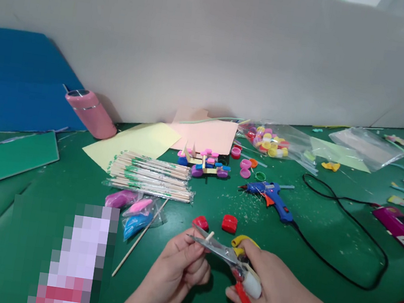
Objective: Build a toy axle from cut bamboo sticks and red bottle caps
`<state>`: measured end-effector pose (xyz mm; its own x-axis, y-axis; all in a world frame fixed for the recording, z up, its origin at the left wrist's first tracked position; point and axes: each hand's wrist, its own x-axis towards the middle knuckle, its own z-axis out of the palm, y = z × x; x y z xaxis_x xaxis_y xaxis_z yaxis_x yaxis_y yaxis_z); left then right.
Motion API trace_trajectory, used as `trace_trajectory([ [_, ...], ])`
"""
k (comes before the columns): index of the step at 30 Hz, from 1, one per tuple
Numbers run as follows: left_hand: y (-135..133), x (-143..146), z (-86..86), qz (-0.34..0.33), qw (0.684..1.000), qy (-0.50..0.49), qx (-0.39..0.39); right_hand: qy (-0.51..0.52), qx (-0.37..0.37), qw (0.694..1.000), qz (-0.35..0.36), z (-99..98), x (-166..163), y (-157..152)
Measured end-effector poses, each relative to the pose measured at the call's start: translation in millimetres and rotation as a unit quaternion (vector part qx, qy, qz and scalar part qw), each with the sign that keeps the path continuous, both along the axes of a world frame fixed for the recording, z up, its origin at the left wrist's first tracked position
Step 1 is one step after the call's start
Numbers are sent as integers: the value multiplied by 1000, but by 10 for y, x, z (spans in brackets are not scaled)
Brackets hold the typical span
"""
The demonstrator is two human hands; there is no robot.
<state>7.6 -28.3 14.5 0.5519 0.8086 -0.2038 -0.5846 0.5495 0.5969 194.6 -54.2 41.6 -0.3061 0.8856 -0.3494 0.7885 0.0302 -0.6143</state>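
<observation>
My right hand (pixel 274 282) grips a pair of scissors (pixel 223 251) with one yellow and one red handle. Their blades are parted around a short pale wooden stick (pixel 210 235). Pinched in the fingers of my left hand (pixel 182 261) is that stick, its lower part hidden. Just beyond the blades lie two red pieces, one (pixel 201 222) near my left fingertips and another (pixel 229 223) to its right. A longer thin stick (pixel 140 238) rests on the table, left of my left hand.
Bagged sticks (pixel 149 176) and bags of coloured clay (pixel 137 212) lie to the left. Small wheeled models (pixel 206 163) stand behind. A blue glue gun (pixel 270 197) trails a black cord (pixel 338 277) on the right. A pink bottle (pixel 92 113) leans against the white panel (pixel 216 48).
</observation>
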Motion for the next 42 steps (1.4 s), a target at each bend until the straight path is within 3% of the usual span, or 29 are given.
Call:
trace_trajectory([
  [6,-9,54,-25,92,990,94,45,-8,10,1000,-11,-36,5,18],
  [11,-7,22,6,44,999,-2,21,6,28,1000,7,42,-4,34],
  [15,8,-2,-5,0,1000,-24,0,5,21,1000,8,16,-6,28],
  [22,3,38,-9,98,987,120,42,18,18,998,-50,-81,3,61],
  [30,31,27,-3,59,998,32,-13,65,31,995,-65,23,63,100],
  [42,25,-35,-27,82,990,109,39,-12,58,998,-24,41,73,2],
])
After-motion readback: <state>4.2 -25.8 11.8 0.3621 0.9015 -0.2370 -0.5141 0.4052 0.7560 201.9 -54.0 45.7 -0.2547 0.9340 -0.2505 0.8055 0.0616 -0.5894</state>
